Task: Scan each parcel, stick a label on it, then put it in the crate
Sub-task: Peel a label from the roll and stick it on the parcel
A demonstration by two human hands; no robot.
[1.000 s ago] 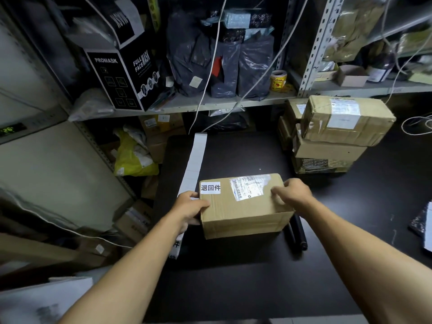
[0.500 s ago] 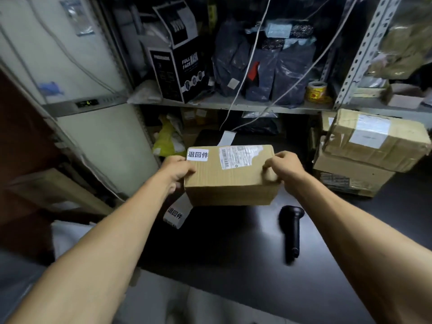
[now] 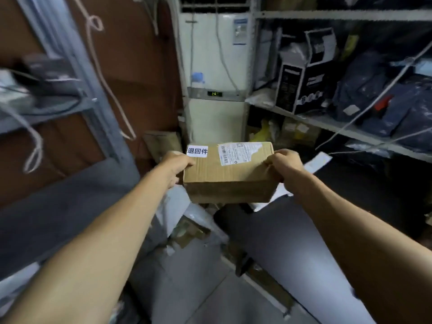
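Cardboard parcel [image 3: 228, 174], two labels, two hands.

One cardboard parcel [image 3: 228, 173] is seen, two labels are borne on it, two hands are counted, and one black carton [image 3: 301, 83] is shelved

Both bare forearms extend forward from the lower corners of the view and converge toward its centre. Left hand [image 3: 178, 165]: fingers curled round the left end of a brown cardboard parcel [image 3: 230, 176], thumb at the top edge. Right hand [image 3: 285, 164]: grips the parcel's right end, knuckles uppermost, fingers bent over the top edge. Wrists roughly level.
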